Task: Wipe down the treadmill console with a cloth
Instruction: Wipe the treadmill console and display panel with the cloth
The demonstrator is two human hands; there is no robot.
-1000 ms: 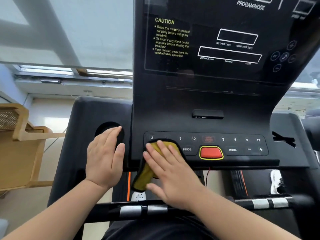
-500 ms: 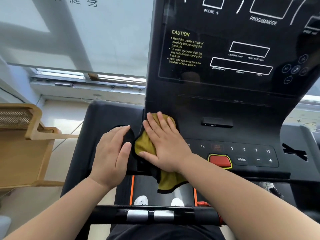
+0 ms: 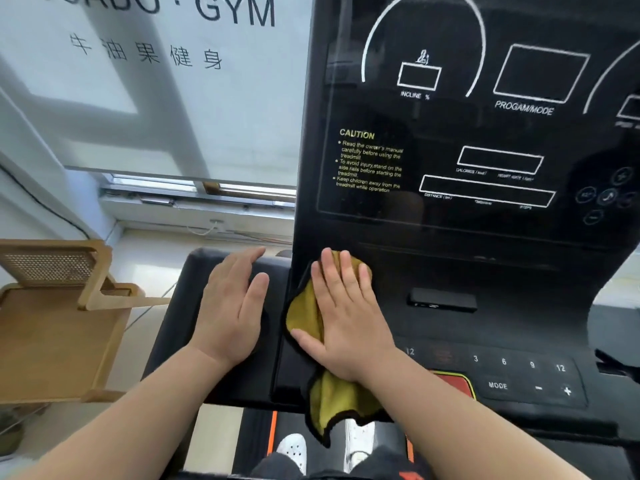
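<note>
— Against the console's [image 3: 450, 258] lower left edge, how is the cloth [image 3: 304, 315] held?
— It is pressed flat under the right hand [image 3: 346, 320], fingers straight, so pressure is spread; its tail hangs below.
— And the left hand [image 3: 232, 306]?
— Laid open on the side panel [image 3: 180, 327], likely for bracing.

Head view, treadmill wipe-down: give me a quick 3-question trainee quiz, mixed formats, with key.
1. True or false: the right hand presses the cloth flat against the console.
2. Where does the left hand rest? A) on the red button B) on the black ledge left of the console C) on the cloth
3. Fill in: the yellow heading on the console reads ____.
Key: 1 true; 2 B; 3 CAUTION.
</note>
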